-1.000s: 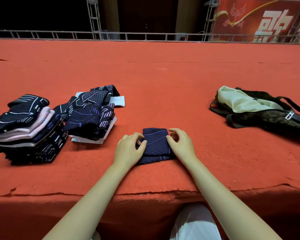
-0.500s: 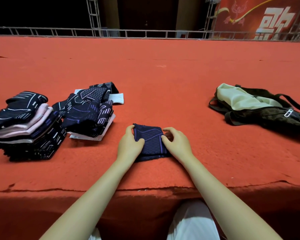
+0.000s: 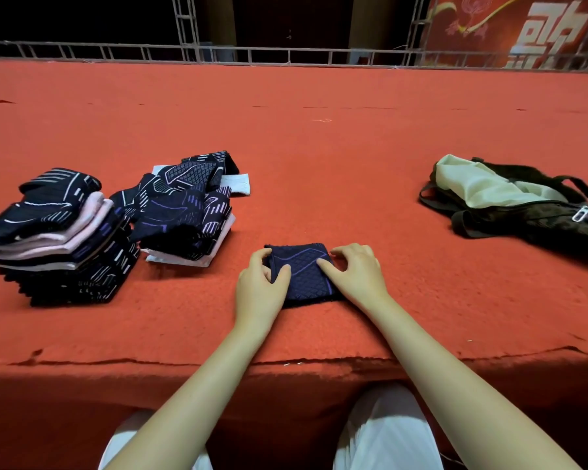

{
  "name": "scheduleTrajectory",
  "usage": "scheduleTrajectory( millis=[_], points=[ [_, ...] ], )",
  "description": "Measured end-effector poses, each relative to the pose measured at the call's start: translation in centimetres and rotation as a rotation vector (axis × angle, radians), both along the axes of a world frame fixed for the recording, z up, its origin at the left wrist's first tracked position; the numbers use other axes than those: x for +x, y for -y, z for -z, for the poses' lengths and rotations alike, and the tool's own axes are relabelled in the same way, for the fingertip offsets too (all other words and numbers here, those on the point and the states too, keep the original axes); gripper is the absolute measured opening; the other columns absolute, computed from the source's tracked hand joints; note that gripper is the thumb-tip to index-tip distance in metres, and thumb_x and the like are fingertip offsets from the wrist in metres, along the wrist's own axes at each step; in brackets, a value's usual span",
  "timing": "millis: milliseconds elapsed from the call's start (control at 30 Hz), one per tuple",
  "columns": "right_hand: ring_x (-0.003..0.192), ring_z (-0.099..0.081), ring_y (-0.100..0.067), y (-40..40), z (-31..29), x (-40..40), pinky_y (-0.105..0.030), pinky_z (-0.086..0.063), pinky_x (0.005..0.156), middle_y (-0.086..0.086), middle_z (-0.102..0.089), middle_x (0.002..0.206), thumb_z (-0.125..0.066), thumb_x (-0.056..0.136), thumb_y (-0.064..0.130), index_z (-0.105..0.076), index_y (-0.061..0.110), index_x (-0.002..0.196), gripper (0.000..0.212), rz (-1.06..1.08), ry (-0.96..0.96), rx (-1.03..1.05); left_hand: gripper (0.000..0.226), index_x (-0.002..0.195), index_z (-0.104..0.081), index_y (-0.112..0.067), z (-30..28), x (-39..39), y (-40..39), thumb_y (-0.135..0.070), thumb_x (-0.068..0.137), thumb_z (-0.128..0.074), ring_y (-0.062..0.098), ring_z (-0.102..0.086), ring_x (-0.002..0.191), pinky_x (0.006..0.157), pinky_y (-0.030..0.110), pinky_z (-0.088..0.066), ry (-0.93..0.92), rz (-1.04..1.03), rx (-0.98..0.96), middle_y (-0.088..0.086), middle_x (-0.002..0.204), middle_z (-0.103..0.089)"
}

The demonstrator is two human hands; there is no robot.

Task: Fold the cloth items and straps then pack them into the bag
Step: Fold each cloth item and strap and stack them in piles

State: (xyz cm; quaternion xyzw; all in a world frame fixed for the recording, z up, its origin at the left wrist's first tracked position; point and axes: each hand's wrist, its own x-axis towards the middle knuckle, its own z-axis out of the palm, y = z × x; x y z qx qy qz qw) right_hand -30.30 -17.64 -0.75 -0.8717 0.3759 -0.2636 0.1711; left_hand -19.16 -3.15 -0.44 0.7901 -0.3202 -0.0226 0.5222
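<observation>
Two hands, one folded cloth: from my remote seat I watch the left hand [image 3: 257,286] and the right hand [image 3: 355,274] flank a small dark navy quilted cloth [image 3: 304,273] on the red carpeted platform [image 3: 319,157], close to its near edge. The left fingers curl over the cloth's left edge, thumb laid on top, pinching it; the right fingers [image 3: 345,252] arch with their tips on the cloth's right side, thumb stretched across its top, and I cannot tell whether they grip or only press. The cloth's lower corners hide under both palms.

Left of the left fingers I count two heaps: a neat stack of folded dark and pink cloths [image 3: 53,235] farthest out, its layers too many and too close to count, and a looser pile of dark patterned cloths [image 3: 184,208] between that stack and the hands, with white pieces showing beneath. Well right of the right fingers lies one dark bag [image 3: 530,218], open, pale lining showing, a strap trailing; its far end is cut off by the frame.
</observation>
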Motion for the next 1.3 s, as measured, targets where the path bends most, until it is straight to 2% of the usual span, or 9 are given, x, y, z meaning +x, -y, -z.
scheduleTrajectory(
  millis=[133, 333, 533, 633, 833, 933, 1033, 1133, 1300],
  points=[
    [0.117, -0.043, -0.019, 0.0, 0.2, 0.1, -0.036, -0.032, 0.095, 0.002, -0.057, 0.115, -0.052, 0.085, 0.060, -0.066, 0.023, 0.113, 0.048, -0.009, -0.100, -0.038, 0.044, 0.126, -0.053, -0.019, 0.4, 0.1, 0.2, -0.023, 0.083, -0.062, 0.024, -0.049, 0.100, 0.094, 0.034, -0.039, 0.080, -0.067, 0.056, 0.001, 0.099, -0.054],
    [0.117, -0.038, -0.014, 0.2, -0.2, -0.2, -0.032, -0.028, 0.094, 0.005, -0.058, 0.108, -0.064, 0.083, 0.049, -0.066, 0.020, 0.093, 0.031, -0.087, -0.058, 0.073, 0.043, 0.123, -0.056, -0.023, 0.5, -0.1, 0.0, -0.014, 0.082, -0.059, 0.024, -0.054, 0.104, 0.093, 0.030, -0.041, 0.091, -0.005, 0.122, 0.005, 0.116, -0.050],
    [0.067, -0.047, -0.001, -2.5, -2.7, 0.7, -0.023, -0.037, 0.064, 0.000, -0.052, 0.075, -0.060, 0.086, 0.005, -0.050, 0.010, 0.080, 0.013, -0.278, 0.380, 0.472, 0.046, 0.125, -0.053, -0.022, -0.2, 0.0, -0.6, -0.009, 0.081, -0.058, 0.017, -0.056, 0.101, 0.092, 0.038, -0.048, -0.042, 0.075, -0.036, 0.000, 0.113, -0.048],
    [0.070, -0.046, -0.009, -4.3, -5.4, 2.6, -0.027, -0.038, 0.063, -0.004, -0.049, 0.075, -0.056, 0.078, 0.014, -0.049, 0.001, 0.084, 0.015, -0.338, 0.532, 0.527, 0.048, 0.129, -0.049, -0.018, -1.3, 1.3, -1.2, -0.009, 0.083, -0.059, 0.015, -0.056, 0.103, 0.096, 0.037, -0.047, -0.066, 0.054, -0.130, 0.002, 0.115, -0.049],
    [0.060, -0.046, -0.002, -6.8, -14.0, 8.8, -0.017, -0.039, 0.055, 0.006, -0.049, 0.069, -0.060, 0.080, 0.009, -0.049, 0.017, 0.074, 0.015, -0.415, 0.751, 0.720, 0.037, 0.125, -0.053, -0.016, -8.2, 7.1, -4.9, -0.006, 0.090, -0.051, 0.009, -0.054, 0.092, 0.082, 0.015, -0.041, 0.077, -0.144, -0.376, 0.001, 0.109, -0.049],
    [0.062, -0.047, -0.009, -8.0, -16.1, 13.3, -0.024, -0.039, 0.057, 0.003, -0.050, 0.069, -0.057, 0.086, 0.006, -0.050, 0.016, 0.073, 0.018, -0.373, 0.883, 0.887, 0.029, 0.123, -0.055, -0.013, -10.8, 11.4, -6.6, -0.013, 0.095, -0.044, 0.012, -0.050, 0.099, 0.092, 0.023, -0.038, -0.006, -0.257, -0.393, 0.001, 0.111, -0.054],
    [0.061, -0.051, -0.011, -9.5, -15.3, 17.4, -0.019, -0.043, 0.052, 0.000, -0.054, 0.070, -0.055, 0.089, 0.005, -0.054, 0.012, 0.076, 0.015, -0.290, 0.768, 0.989, 0.028, 0.115, -0.055, -0.004, -10.5, 15.7, -7.1, -0.016, 0.099, -0.035, 0.026, -0.051, 0.111, 0.098, 0.038, -0.036, -0.087, -0.236, -0.164, 0.013, 0.115, -0.057],
    [0.068, -0.058, -0.015, -10.3, -12.3, 20.2, -0.021, -0.047, 0.056, -0.004, -0.062, 0.079, -0.056, 0.088, 0.009, -0.062, 0.008, 0.092, 0.008, -0.197, 0.442, 0.962, 0.041, 0.126, -0.051, -0.007, -10.0, 17.1, -7.1, -0.034, 0.097, -0.039, 0.028, -0.049, 0.121, 0.102, 0.037, -0.035, -0.284, -0.167, 0.073, 0.013, 0.131, -0.054],
    [0.111, -0.058, -0.029, -10.4, -12.7, 22.1, -0.037, -0.047, 0.095, -0.009, -0.061, 0.119, -0.044, 0.092, 0.033, -0.054, 0.010, 0.120, 0.038, -0.175, 0.128, 0.706, 0.047, 0.134, -0.046, -0.010, -9.4, 17.2, -6.7, -0.017, 0.088, -0.052, 0.026, -0.051, 0.121, 0.097, 0.030, -0.036, -0.291, -0.175, 0.100, 0.011, 0.132, -0.054]
  ],
)
